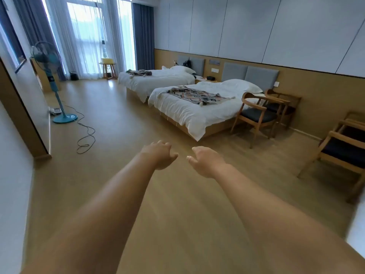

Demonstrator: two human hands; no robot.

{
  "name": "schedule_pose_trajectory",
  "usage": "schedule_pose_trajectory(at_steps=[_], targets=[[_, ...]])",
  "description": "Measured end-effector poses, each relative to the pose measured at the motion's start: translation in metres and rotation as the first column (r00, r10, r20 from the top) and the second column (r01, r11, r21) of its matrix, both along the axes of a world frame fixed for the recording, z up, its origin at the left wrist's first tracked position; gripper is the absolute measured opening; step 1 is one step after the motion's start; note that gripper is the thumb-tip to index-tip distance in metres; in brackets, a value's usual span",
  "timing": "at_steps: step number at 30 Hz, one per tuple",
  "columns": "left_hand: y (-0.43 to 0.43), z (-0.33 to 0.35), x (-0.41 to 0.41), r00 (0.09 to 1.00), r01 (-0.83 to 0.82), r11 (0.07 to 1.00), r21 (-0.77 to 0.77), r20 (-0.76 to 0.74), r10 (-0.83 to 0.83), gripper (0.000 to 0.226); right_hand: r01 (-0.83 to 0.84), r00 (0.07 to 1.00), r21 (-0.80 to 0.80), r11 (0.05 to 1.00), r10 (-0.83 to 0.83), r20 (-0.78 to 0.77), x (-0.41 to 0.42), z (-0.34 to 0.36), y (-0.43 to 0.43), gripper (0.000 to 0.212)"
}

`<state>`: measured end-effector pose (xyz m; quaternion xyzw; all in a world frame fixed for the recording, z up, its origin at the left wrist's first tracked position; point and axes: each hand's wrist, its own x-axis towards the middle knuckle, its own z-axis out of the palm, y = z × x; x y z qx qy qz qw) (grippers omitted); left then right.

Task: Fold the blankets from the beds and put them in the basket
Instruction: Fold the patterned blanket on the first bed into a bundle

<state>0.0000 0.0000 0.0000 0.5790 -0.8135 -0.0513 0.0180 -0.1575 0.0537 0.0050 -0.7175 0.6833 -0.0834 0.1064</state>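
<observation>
A patterned blanket (199,95) lies spread across the near bed (189,113), which has white sheets. A second, crumpled grey patterned blanket (138,72) lies on the far bed (154,80). A yellow basket (107,60) stands on a small round table by the window. My left hand (161,154) and my right hand (204,161) are stretched out side by side over the wooden floor, well short of the near bed. Both hold nothing, with fingers loosely curled and apart.
A blue standing fan (52,76) is at the left, its cable (86,135) looping over the floor. Wooden chairs (256,115) stand to the right of the near bed, and another chair (343,151) is at the far right. A wall corner (25,123) juts out at left.
</observation>
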Motion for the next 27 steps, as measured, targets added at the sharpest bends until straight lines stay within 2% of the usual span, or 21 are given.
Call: schedule_pose_trajectory(at_steps=[6, 12, 17, 27], targets=[[-0.088, 0.001, 0.02, 0.998, 0.035, 0.998, 0.06, 0.045, -0.038, 0.061, 0.018, 1.0, 0.049, 0.999, -0.018, -0.009, 0.027, -0.009, -0.088, 0.055], [-0.186, 0.009, 0.05, 0.996, 0.01, 0.999, 0.053, 0.087, -0.014, 0.061, 0.042, 0.999, 0.055, 0.998, -0.042, -0.002, 0.055, -0.005, -0.181, 0.054], [-0.234, 0.002, 0.056, 0.993, 0.033, 0.996, 0.084, 0.111, -0.043, 0.06, 0.026, 1.0, 0.075, 0.997, -0.026, 0.0, 0.07, -0.011, -0.243, 0.056], [-0.379, -0.018, 0.042, 0.993, -0.003, 0.992, 0.122, 0.121, -0.012, 0.061, 0.012, 0.999, 0.113, 0.994, -0.018, 0.05, 0.052, -0.035, -0.391, 0.057]])
